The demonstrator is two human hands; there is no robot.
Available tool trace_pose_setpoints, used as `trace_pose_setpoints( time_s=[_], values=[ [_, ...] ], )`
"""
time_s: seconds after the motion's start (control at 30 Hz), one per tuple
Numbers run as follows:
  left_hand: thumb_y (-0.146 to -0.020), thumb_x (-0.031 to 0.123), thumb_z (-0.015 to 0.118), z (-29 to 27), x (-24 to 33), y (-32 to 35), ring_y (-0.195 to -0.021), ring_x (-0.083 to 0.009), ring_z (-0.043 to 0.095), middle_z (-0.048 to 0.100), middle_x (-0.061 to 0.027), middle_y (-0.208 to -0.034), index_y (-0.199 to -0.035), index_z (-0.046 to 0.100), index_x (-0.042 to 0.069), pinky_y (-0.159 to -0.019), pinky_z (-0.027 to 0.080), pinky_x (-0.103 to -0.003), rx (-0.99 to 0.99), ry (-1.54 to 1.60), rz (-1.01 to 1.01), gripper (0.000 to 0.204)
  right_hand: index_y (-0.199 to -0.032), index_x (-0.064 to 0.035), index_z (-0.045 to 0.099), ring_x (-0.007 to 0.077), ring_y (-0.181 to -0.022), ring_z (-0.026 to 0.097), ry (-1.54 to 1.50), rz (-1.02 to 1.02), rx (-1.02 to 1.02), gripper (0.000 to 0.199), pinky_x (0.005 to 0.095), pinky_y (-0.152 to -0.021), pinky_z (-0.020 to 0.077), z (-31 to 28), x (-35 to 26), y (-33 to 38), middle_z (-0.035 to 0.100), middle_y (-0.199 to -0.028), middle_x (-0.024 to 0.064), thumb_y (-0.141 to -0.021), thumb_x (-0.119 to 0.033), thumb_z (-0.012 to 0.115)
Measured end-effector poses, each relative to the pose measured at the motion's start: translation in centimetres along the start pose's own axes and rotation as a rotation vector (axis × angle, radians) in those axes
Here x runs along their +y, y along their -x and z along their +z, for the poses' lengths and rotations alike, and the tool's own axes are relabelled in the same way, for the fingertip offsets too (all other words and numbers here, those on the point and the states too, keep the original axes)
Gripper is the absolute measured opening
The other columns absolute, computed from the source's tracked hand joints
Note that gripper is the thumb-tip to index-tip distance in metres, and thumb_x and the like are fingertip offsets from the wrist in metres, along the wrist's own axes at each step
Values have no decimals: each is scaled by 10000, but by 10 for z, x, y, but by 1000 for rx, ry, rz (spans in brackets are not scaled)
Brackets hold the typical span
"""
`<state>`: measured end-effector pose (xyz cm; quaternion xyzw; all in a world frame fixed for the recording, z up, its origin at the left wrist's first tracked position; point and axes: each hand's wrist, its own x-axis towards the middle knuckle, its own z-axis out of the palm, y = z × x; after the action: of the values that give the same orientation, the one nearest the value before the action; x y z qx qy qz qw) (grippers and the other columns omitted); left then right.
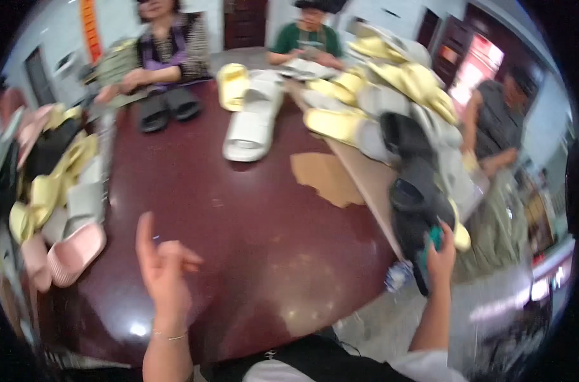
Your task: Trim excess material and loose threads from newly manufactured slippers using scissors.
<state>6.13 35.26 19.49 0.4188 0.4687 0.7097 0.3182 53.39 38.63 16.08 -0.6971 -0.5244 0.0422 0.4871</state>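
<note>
Above the near left part of the dark red table [251, 229], my left hand [167, 270] is open, with fingers apart and nothing in it. My right hand [441, 258] is closed round a small teal-green object [435, 237] at the table's right edge; blur hides its kind. Right beside that hand lie black slippers [407, 197], at the near end of a heap on the right. A crumpled blue-and-white thing [399, 275] sits at the table edge just left of my right wrist. A pink ribbed slipper [76, 254] is to the left of my left hand.
White slippers [248, 134] and a yellow slipper [233, 86] lie mid-table at the far side, near black slippers [168, 108]. A torn brown cardboard piece [328, 178] lies right of centre. More slippers pile up left [47, 191]. Several people sit around.
</note>
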Motion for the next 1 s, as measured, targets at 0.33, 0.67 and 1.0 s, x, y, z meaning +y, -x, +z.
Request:
trace_pose_setpoints(
  time_s=[0.33,0.67,1.0],
  values=[
    [-863,83,583,19,17,28,-709,-116,588,599,-55,-819,-1288,412,35,-647,491,-240,-819,-530,29,461,-1280,-22,415,175,-1005,503,-41,-62,33,551,281,-884,396,-1,4,16,499,-1150,92,-755,58,564],
    [-844,117,591,3,-1,14,-595,-141,564,578,-87,-676,-1399,197,29,-588,471,-268,-421,-509,-43,686,-1263,12,430,207,-1072,492,-35,-78,-505,570,298,-934,369,-25,-35,60,505,-1180,120,-712,42,573],
    [-866,111,559,-101,21,-32,-504,-92,502,515,-28,-601,-1412,63,-17,-445,408,-215,429,-131,-145,748,-1240,-1,466,250,-1054,533,161,-171,-511,569,314,-928,384,-19,-42,68,543,-1152,149,-677,50,534]
  ],
)
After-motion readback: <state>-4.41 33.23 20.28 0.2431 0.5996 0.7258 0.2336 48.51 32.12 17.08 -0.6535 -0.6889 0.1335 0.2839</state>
